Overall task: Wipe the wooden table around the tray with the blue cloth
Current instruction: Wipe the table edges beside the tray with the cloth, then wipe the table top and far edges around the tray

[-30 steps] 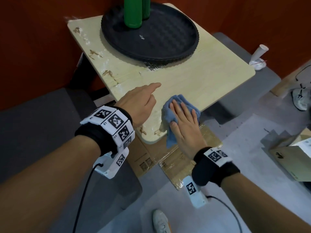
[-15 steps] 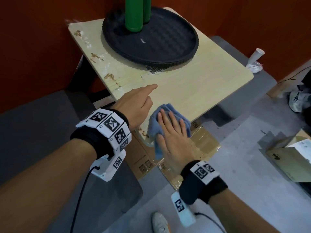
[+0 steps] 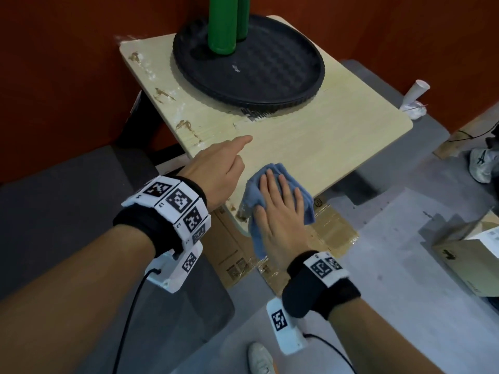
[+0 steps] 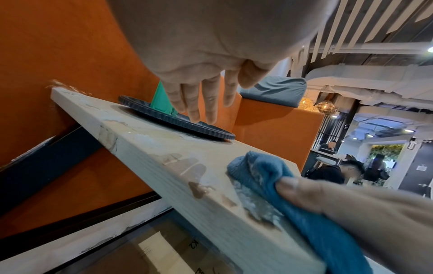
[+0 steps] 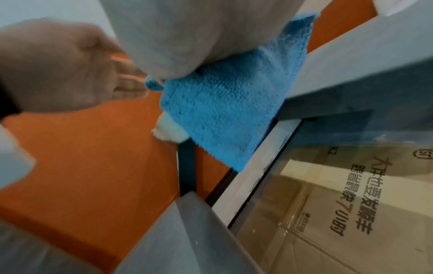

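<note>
Starting on our left, our left hand [image 3: 216,168] hovers over the near-left part of the surface [image 3: 318,139]; the forefinger points ahead and the other fingers hang slack in the left wrist view, grasping nothing. Beyond and to the left of that hand, brown smears [image 3: 186,125] run along the surface's left edge, with more toward the far corner. Ahead of its fingertip sits the black tray [image 3: 270,76], carrying two green cylinders [image 3: 222,25]. Just to the right of the left hand, our right hand [image 3: 280,211] lies flat, fingers straight, pressing the blue cloth [image 3: 275,168] onto the near corner of the surface; part of the cloth hangs over the edge under the palm. A smear [image 4: 199,189] remains beside the thumb. We judge we are mid-wipe at the near corner, with most of the soiled left edge still undone. The next move calls for steady downward pressure while sweeping leftward and away along that edge, stopping short of the tray.
</note>
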Demonstrator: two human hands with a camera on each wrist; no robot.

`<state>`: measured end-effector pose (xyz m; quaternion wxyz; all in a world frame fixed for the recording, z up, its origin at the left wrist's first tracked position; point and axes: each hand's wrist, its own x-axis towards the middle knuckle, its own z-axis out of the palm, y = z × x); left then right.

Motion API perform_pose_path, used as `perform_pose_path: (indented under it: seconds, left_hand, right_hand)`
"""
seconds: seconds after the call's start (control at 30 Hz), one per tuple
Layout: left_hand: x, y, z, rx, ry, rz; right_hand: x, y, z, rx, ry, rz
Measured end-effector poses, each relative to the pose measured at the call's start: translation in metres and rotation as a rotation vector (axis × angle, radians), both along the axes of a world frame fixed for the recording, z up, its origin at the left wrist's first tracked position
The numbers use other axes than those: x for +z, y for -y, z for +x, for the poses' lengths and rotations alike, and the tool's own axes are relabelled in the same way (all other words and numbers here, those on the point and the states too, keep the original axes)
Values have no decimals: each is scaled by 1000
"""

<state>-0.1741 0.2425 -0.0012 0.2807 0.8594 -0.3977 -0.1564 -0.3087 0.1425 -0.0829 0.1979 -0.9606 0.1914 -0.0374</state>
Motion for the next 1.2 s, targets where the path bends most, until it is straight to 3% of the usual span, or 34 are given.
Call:
perform_pose_path:
  seconds: [0.23, 0.47, 0.7, 0.9, 0.97, 1.03, 1.13, 1.2]
  left_hand:
    - [0, -3, 4, 21, -9, 10]
    - [-5, -9, 1, 24, -42, 19]
    - [8, -15, 6, 47, -16, 4]
    - [7, -20, 1, 35, -1, -1]
    - [6, -23, 1, 38, 5, -12]
    - [4, -24, 0, 41, 17, -14]
    - [-2, -26, -5, 38, 18, -4]
    - [-8, -24, -11, 30, 32, 11]
  right_hand:
    - [7, 62, 28, -95, -85, -29]
    - [5, -5, 22, -143, -48, -7]
    - [12, 4, 37, -244, -124, -38]
    - [16, -40, 36, -390, -28, 263]
    - [24, -31, 23, -313, 25, 413]
    - [30, -9, -2, -115, 42, 441]
    - [25, 34, -31, 262, -40, 46]
    - [14, 50, -37, 323, -55, -71]
